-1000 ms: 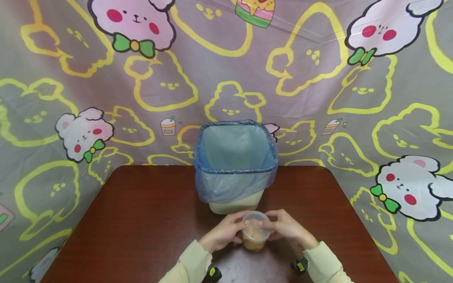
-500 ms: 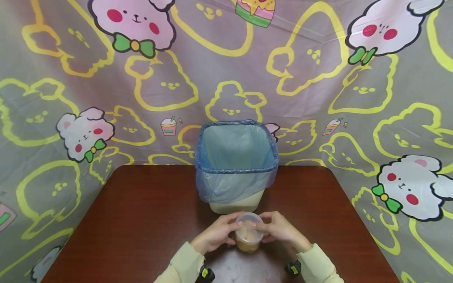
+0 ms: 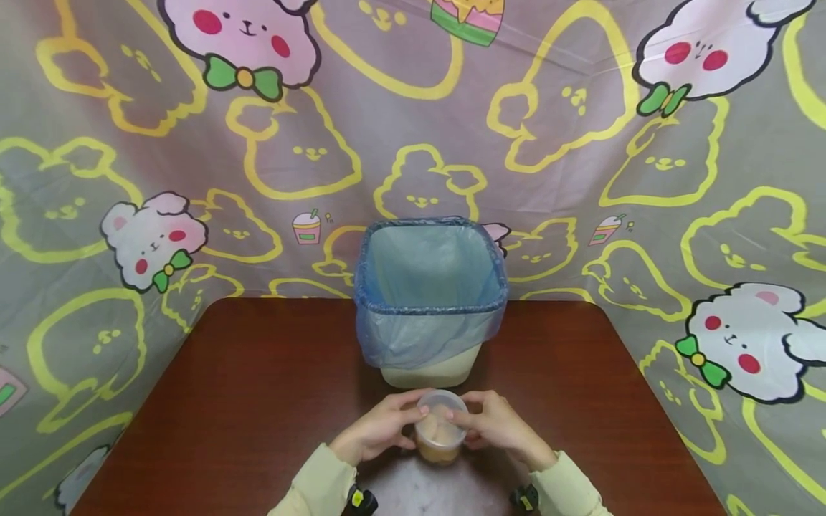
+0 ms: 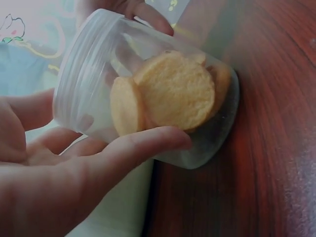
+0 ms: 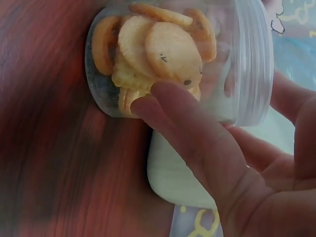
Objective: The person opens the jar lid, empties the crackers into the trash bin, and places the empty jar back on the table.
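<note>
A clear plastic jar (image 3: 440,434) with a translucent screw lid (image 4: 90,66) stands upright at the near middle of the table. Round golden cookies (image 4: 175,91) fill its lower part, some with dark specks in the right wrist view. My left hand (image 3: 377,426) grips the jar from the left and my right hand (image 3: 502,426) from the right. Both thumbs reach over the lid's near side in the head view, while other fingers wrap the wall. The far side of the jar is partly hidden by my fingers.
Behind the jar stands a cream bin (image 3: 431,374) lined with a blue plastic bag (image 3: 426,340) folded over its rim. The brown wooden table (image 3: 258,401) spreads out on both sides. A patterned cloth (image 3: 555,165) hangs around the back and sides.
The jar and both hands around it have shifted left and slightly toward me along the table. The grip looks the same, and the bin has stayed in place.
</note>
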### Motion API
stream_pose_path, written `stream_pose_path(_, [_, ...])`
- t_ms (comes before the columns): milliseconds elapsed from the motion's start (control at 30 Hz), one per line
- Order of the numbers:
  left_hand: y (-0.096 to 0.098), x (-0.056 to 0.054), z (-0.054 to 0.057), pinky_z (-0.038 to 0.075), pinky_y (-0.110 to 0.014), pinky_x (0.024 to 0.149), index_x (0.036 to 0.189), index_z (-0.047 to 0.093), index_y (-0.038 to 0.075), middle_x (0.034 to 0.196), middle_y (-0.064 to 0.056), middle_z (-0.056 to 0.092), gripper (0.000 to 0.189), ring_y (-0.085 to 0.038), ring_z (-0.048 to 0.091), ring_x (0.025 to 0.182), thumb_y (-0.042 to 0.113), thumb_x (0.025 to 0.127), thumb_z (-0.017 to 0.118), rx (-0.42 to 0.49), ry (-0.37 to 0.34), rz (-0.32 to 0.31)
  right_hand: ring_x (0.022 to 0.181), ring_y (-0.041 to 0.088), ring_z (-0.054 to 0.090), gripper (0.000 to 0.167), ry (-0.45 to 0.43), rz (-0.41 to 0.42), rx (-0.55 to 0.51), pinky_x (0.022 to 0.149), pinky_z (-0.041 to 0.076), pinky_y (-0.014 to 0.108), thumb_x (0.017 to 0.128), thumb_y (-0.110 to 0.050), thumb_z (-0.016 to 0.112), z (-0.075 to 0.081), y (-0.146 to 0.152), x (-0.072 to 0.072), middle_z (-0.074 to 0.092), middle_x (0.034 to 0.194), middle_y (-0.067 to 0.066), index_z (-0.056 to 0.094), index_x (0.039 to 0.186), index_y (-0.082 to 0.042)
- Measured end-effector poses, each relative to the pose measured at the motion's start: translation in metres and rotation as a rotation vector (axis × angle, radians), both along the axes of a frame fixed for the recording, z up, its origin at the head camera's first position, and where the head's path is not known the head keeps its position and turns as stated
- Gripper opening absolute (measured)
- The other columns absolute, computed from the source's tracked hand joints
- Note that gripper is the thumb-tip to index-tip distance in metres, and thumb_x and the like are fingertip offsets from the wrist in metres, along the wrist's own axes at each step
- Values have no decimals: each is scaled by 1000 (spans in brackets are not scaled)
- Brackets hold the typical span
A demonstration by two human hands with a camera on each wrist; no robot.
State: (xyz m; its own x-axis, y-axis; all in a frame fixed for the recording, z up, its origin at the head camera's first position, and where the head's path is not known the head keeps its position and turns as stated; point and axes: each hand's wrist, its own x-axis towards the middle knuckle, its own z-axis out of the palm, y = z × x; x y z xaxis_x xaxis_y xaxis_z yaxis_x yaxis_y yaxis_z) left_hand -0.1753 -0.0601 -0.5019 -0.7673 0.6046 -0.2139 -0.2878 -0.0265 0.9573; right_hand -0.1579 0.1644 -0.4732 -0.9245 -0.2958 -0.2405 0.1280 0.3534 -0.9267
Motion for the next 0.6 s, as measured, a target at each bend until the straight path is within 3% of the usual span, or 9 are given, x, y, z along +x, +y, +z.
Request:
stream_pose_path(300, [-11, 4, 3, 48, -59, 84, 145, 41, 4, 144, -20, 45, 47, -32, 47, 122, 19, 100, 48, 18, -32, -23, 61, 21, 67, 40, 32, 2, 40, 52, 57, 43, 87, -33, 70, -2, -11, 6, 67, 73, 7, 66, 114, -3])
stream_pose_path(600, [-12, 6, 3, 46, -63, 86, 146, 39, 4, 145, -22, 43, 48, -33, 46, 125, 18, 101, 46, 17, -25, -22, 66, 22, 69, 43, 35, -36, 31, 56, 58, 44, 87, -36, 70, -9, -13, 9, 72, 84, 11, 65, 116, -4])
